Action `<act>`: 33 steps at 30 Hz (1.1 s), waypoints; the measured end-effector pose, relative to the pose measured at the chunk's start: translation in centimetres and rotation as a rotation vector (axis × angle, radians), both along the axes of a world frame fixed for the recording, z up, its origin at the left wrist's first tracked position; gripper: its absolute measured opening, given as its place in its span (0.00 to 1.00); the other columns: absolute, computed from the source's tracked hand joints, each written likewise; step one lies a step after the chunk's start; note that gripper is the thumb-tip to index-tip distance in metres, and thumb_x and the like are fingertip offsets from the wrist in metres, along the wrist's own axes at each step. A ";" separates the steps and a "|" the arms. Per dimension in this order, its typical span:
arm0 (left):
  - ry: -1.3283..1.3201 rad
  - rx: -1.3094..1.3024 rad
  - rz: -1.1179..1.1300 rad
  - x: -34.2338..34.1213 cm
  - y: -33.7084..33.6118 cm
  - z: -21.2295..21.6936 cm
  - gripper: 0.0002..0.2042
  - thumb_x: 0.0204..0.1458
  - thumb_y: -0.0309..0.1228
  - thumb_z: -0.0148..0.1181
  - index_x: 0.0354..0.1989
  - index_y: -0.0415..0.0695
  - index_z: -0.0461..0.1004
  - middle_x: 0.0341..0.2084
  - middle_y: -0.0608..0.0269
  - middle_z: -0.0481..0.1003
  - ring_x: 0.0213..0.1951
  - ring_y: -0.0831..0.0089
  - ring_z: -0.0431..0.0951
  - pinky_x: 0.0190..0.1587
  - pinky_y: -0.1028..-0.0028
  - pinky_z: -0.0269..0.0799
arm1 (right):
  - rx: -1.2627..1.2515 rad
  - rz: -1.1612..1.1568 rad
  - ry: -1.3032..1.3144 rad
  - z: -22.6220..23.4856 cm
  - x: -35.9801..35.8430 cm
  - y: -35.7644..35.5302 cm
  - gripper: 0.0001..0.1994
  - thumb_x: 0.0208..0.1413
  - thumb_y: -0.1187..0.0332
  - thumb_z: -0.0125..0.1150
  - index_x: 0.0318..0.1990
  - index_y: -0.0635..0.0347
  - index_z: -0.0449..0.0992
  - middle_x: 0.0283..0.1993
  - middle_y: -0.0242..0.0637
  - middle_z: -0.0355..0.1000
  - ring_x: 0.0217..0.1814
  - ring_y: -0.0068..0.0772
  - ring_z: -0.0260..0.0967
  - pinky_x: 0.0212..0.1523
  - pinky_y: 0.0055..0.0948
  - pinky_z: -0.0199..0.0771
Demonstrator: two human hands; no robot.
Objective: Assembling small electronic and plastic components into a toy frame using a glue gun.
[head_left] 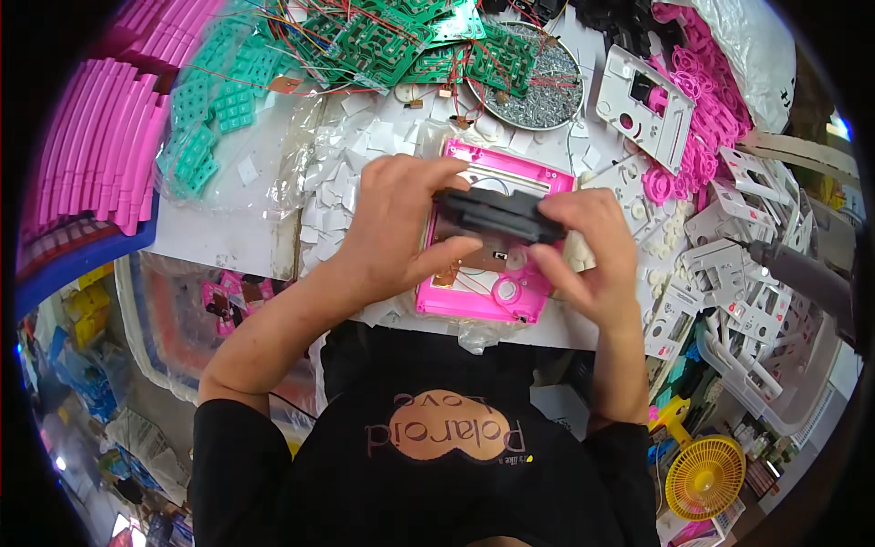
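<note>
Wearer in black short-sleeved T-shirt (pixel 328 456) with tan printed patch, at table edge. Yellow round fan (pixel 705 479) lower right, below table level.

Both hands over the work, sharing one item. Left hand (pixel 387 223): fingers curled at the left end of a long black plastic part (pixel 501 214), thumb stretched out below it. Right hand (pixel 597 251): fingers on the part's right end, thumb spread lower, so a loose hold. Part is motion-blurred, details unreadable. It sits above the middle of a bright pink rectangular plastic case (pixel 456 304), open side up, wires and a round pink ring inside; can't tell if part and case touch. Crumpled clear plastic film (pixel 478 340) under the case's near edge.

Left of case: white paper scraps (pixel 330 217) scattered on the white tabletop (pixel 214 244). Further left, mint-green button pads (pixel 191 159) in clear plastic, then stacked long pink plastic strips (pixel 91 146).

Right: pile of white cut-out plastic panels (pixel 752 264), grey cylindrical power screwdriver (pixel 802 273) in front of it.

Far side: green circuit boards (pixel 374 46) with coloured wires, overlapping a round dish of small silvery pieces (pixel 556 91); pink plastic rings (pixel 697 82) heaped at far right.
</note>
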State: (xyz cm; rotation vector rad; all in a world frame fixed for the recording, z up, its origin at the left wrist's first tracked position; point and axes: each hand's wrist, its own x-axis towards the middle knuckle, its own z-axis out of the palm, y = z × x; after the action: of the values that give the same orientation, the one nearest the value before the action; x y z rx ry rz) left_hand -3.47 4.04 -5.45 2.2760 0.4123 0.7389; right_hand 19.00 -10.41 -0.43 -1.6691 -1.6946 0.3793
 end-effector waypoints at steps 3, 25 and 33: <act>-0.088 -0.270 0.079 0.0 -1.8 -1.1 0.34 0.50 0.37 0.71 0.63 0.37 0.62 0.54 0.49 0.70 0.46 0.57 0.73 0.53 0.61 0.66 | -0.150 -0.093 0.315 0.5 0.7 1.2 0.14 0.53 0.70 0.69 0.46 0.61 0.79 0.35 0.34 0.75 0.35 0.27 0.71 0.37 0.27 0.72; 0.109 0.271 0.046 0.6 -1.3 2.2 0.08 0.46 0.28 0.69 0.35 0.47 0.78 0.37 0.67 0.77 0.43 0.64 0.76 0.49 0.59 0.63 | -0.419 -0.416 0.095 -0.4 1.1 4.1 0.25 0.64 0.49 0.57 0.33 0.69 0.80 0.19 0.45 0.71 0.21 0.38 0.69 0.28 0.39 0.68; 0.117 0.276 0.054 0.6 -1.3 1.6 0.09 0.48 0.29 0.68 0.37 0.48 0.77 0.38 0.67 0.77 0.44 0.65 0.75 0.53 0.59 0.60 | 0.210 -0.234 -0.223 -0.3 0.2 3.5 0.21 0.50 0.55 0.72 0.46 0.61 0.80 0.45 0.46 0.76 0.50 0.50 0.71 0.50 0.45 0.73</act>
State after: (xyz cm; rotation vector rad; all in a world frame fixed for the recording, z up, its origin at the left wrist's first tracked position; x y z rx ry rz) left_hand -2.91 2.76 -3.82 2.5856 0.4510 0.7287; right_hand 19.15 -6.89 -0.70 -1.7766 -1.6069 -0.0975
